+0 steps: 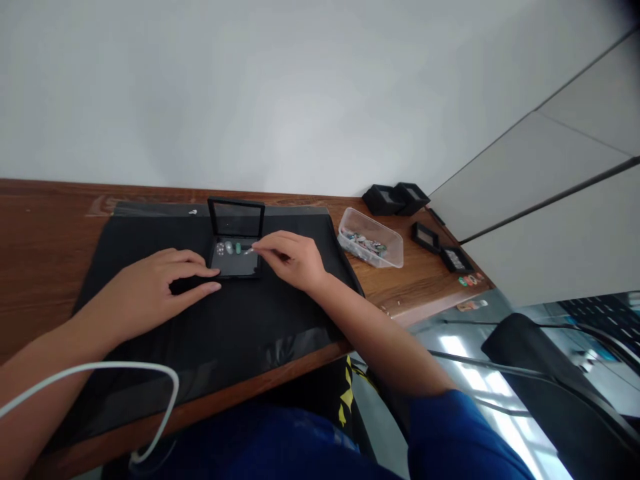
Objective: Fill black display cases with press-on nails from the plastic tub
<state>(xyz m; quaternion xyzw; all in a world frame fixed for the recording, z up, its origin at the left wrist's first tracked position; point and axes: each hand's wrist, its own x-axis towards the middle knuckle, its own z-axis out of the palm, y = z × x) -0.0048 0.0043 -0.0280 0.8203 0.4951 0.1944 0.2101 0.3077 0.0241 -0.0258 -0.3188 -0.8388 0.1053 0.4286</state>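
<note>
A small black display case [240, 267] stands on a black mat [260, 307], its windowed lid [238, 219] raised at the back. Along the upper part of its tray lie several little ornaments: a pale cluster [220, 249], a whitish oval [229, 247] and a green piece [238, 248]. My right hand [293, 259] reaches in from the right, thumb and forefinger pinched on a small shiny ornament [249, 251] at the row's right end. My left hand [170, 280] rests on the mat, fingers stretched and thumb apart, its fingertips at the case's front left corner.
A clear plastic tub [373, 240] of small ornaments stands right of the mat. Black boxes [395, 199] are stacked behind it. Further right lie smaller black cases [425, 236] and ring-shaped pieces [469, 281]. A white cable [100, 366] crosses before my left forearm.
</note>
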